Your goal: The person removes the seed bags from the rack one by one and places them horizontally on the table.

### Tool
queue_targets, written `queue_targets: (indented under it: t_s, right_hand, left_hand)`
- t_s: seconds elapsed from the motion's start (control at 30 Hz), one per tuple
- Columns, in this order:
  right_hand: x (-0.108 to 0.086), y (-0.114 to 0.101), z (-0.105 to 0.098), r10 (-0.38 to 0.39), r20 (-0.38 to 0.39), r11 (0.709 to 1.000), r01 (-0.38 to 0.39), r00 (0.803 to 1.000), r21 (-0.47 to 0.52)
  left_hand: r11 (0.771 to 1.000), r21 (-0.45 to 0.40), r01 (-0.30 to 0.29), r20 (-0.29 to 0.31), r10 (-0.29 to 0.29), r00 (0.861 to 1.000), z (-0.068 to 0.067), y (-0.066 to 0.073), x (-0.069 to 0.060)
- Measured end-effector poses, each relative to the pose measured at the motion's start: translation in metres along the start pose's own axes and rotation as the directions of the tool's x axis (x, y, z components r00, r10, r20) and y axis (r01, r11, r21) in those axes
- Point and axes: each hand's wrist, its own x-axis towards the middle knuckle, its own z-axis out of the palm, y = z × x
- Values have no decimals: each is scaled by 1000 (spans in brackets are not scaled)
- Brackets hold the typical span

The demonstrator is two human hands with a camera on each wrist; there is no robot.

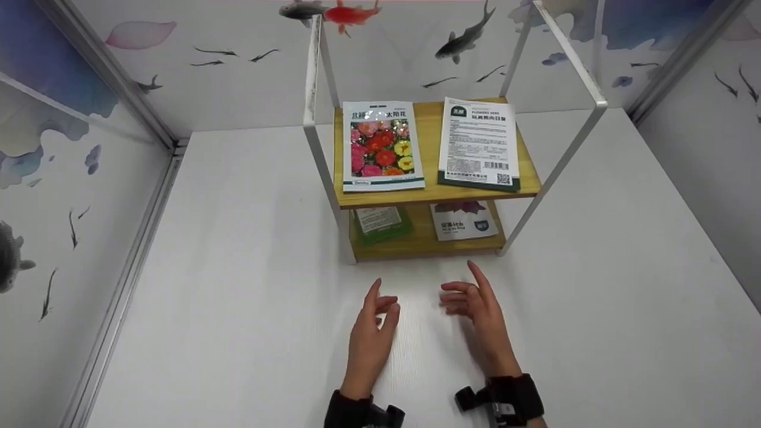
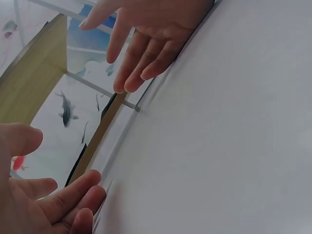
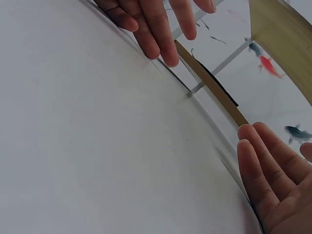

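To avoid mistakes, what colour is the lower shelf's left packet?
Green packet, white label; clearest in head view.

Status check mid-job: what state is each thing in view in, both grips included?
Left grip: empty, fingers relaxed
Right grip: empty, fingers relaxed
Rack: upright on the table
Upper left packet: flat, flower picture up
Upper right packet: flat, barcode side up
Lower left packet: askew, partly hidden
Lower right packet: print upside down in head view, partly hidden
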Motion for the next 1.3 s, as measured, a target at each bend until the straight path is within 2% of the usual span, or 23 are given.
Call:
queue_targets:
  t_s: [0.17,0.33,0.6,0.7,0.8,0.9,1.0,1.1,1.3]
  right_hand:
    - [9,-12,15,-27,36,999,28,999,-32]
    - [20,-15,30,-14,25,999,15,1000,-44]
    - [36,3,45,22,-19,1000,-22,1000,-18]
    - [42,11,49,3,-35,999,-4,999,-53]
    - [46,16,51,-47,-38,992,42,998,-121]
    - [48,18,51,-99,-42,980,90,994,-178]
    - [49,18,51,-117,-37,975,108,992,-197]
    - [51,17,53,-107,-15,976,103,994,-190]
    - [56,9,58,-57,20,983,59,998,-172]
  left_hand:
    - [999,1,-47,-22,47,999,0,-3,0]
    - [997,-16,-78,-50,77,996,3,-4,5]
    - [995,-84,-58,-141,46,989,3,-9,23]
    - [993,-101,-69,-181,49,982,2,-12,29]
    - [989,-99,-106,-211,83,974,1,-12,32]
    - [986,-96,-135,-209,112,971,2,-12,33]
    - [986,-89,-142,-186,124,975,2,-11,35]
    - [987,-66,-145,-162,133,978,2,-10,39]
    - [987,-3,-160,-150,158,976,4,-9,47]
